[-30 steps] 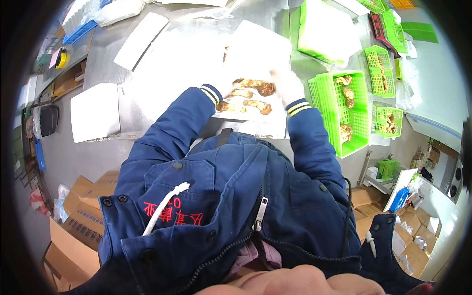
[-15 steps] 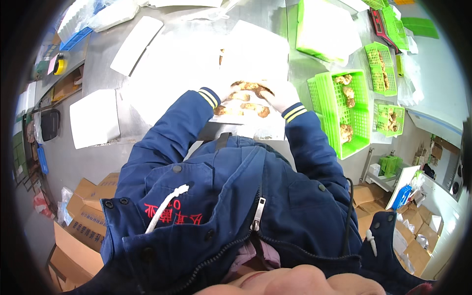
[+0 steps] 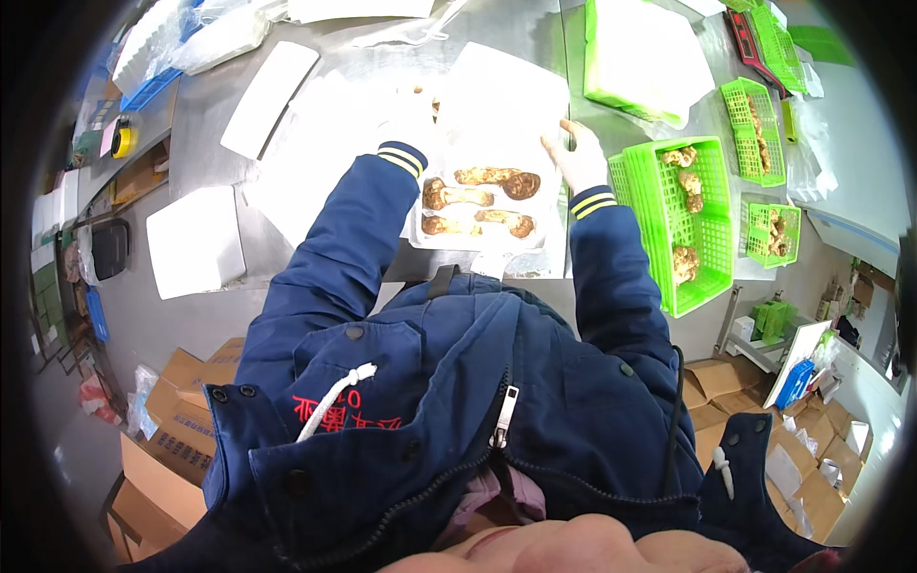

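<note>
Several brown-and-cream mushrooms (image 3: 457,197) lie lengthwise in a shallow white tray (image 3: 416,237) close in front of me. Beyond the tray, my left hand (image 3: 409,122) is reaching to another brown mushroom (image 3: 436,108). Strong glare washes out its fingers, so I cannot tell whether they grip that mushroom. My right hand (image 3: 581,160) is raised to the right of the tray, thumb and forefinger apart, holding nothing. A bright white sheet or board (image 3: 501,91) lies behind the tray.
Stacked green baskets (image 3: 712,229) with mushrooms stand at right, beside smaller green baskets (image 3: 755,129). A white-covered green crate (image 3: 640,57) is at the far right of the metal table. White panels (image 3: 196,241) lie at left; cardboard boxes (image 3: 177,420) sit below.
Both hands have come away from the mushrooms in the tray. The left went farther out toward the mushroom beyond; the right moved right and opened. The tray's mushrooms are now uncovered.
</note>
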A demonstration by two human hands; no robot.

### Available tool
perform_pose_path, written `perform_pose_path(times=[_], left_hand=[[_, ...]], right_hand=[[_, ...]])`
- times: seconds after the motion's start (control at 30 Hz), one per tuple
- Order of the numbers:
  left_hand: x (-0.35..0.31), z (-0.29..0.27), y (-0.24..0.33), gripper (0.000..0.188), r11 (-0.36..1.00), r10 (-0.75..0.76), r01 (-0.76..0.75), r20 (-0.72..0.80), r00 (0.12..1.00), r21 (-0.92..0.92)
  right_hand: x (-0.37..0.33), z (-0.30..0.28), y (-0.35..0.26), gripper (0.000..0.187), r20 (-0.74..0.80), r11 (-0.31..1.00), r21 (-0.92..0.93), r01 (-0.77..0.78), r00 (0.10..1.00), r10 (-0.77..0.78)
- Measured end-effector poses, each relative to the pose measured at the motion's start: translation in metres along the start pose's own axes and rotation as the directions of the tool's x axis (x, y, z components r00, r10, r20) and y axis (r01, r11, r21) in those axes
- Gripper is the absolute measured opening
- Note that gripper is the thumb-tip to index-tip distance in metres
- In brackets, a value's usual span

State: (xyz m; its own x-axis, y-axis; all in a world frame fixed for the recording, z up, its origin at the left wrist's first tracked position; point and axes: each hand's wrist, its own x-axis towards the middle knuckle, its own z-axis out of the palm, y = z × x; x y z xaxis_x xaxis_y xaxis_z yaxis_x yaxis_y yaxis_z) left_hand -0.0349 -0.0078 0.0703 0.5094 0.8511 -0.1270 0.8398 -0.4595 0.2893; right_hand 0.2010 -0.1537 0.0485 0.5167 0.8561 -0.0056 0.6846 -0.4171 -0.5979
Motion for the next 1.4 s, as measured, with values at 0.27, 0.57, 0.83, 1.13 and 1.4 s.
perform_pose_path(times=[0.27, 0.57, 0.83, 1.13, 1.4], left_hand=[[0.01, 0.057, -0.025, 0.058, 0.994, 0.059, -0.061, -0.023, 0.998, -0.086], [-0.008, 0.045, -0.051, 0.057, 0.937, 0.018, -0.056, -0.113, 0.993, -0.345], [0.019, 0.055, -0.04, 0.077, 0.99, 0.112, -0.107, 0.056, 0.992, -0.091], [0.006, 0.048, -0.048, 0.082, 0.986, 0.152, -0.133, 0.224, 0.963, -0.098], [-0.031, 0.08, -0.077, 0.059, 0.651, -0.073, 0.205, 0.208, 0.975, -0.73]], right_hand=[[-0.001, 0.026, 0.035, 0.039, 0.233, 0.691, 0.683, -0.237, 0.967, 0.1], [-0.009, 0.021, 0.042, 0.051, 0.339, 0.833, 0.538, -0.128, 0.938, -0.075], [-0.015, 0.03, 0.053, 0.052, 0.522, 0.648, 0.632, -0.425, 0.852, 0.05], [-0.009, 0.025, 0.038, 0.058, 0.451, 0.843, 0.489, -0.224, 0.892, -0.024], [-0.004, 0.039, 0.055, 0.07, 0.273, 0.991, 0.105, 0.08, 0.956, -0.106]])
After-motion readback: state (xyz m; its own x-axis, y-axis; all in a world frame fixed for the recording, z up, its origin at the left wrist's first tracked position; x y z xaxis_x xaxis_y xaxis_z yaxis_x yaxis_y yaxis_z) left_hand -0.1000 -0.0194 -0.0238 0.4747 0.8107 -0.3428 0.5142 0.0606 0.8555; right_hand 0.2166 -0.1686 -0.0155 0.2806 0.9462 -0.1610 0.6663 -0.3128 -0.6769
